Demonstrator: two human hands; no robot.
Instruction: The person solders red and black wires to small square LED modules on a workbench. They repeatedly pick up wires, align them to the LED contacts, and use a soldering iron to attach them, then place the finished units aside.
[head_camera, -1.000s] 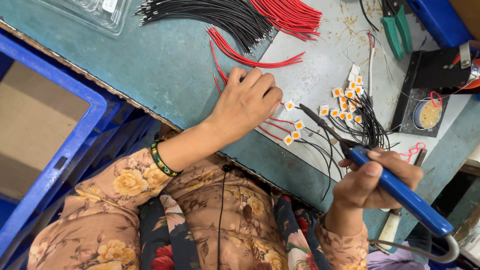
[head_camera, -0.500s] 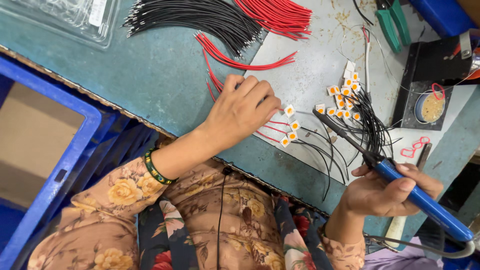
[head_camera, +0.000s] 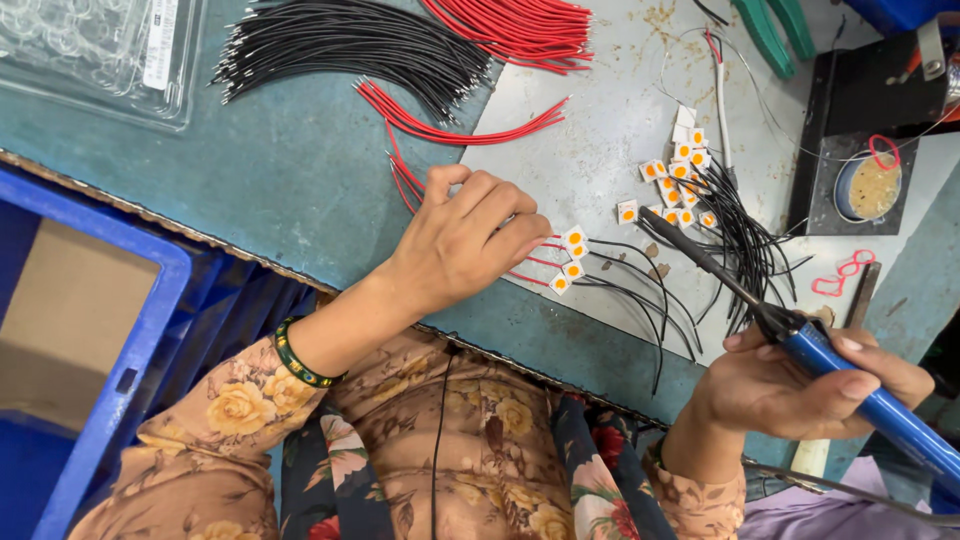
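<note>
Left hand (head_camera: 470, 240) is curled knuckles-up on the grey work mat (head_camera: 600, 140), fingertips pinched down on thin red wires (head_camera: 405, 185) that run out from under it; what exactly sits between the fingers is hidden. Just off its fingertips are three small white squares with orange centres (head_camera: 572, 255), each trailing a black lead. Right hand (head_camera: 800, 385) is wrapped round a blue-handled soldering iron (head_camera: 800, 340), its dark tip reaching toward those squares. Beyond the tip there's a bigger cluster of the same squares (head_camera: 680, 180) tangled in black wire. Further out from the left hand: bundles of black wires (head_camera: 350, 45) and red wires (head_camera: 520, 25), and a clear plastic tray (head_camera: 90, 55) with a white label strip. A blue crate (head_camera: 130, 350) sits near the left wrist.
</note>
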